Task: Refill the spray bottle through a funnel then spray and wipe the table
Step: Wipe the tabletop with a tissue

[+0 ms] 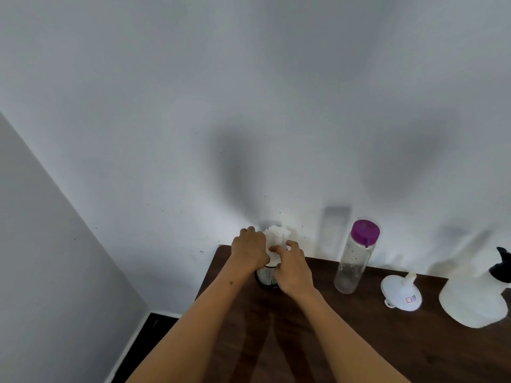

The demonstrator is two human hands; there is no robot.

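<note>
Both hands at the tissue holder, pulling a wipe; spray bottle not touched.

Tissue (276, 239) sticks up from mesh cup (266, 276) at back edge of table (359, 341). Left hand (250, 248) curls around cup and tissue side; right hand (293, 268) pinches a tissue edge with its fingertips (273, 248). Tissue likely light, soft, tears easily, so take it low by the fold. Right of cup: clear bottle (352, 261), then funnel (401, 295), then spray bottle (475, 297) at frame edge. Spray bottle looks light plastic, maybe slippery when wet; hold by neck.
</note>
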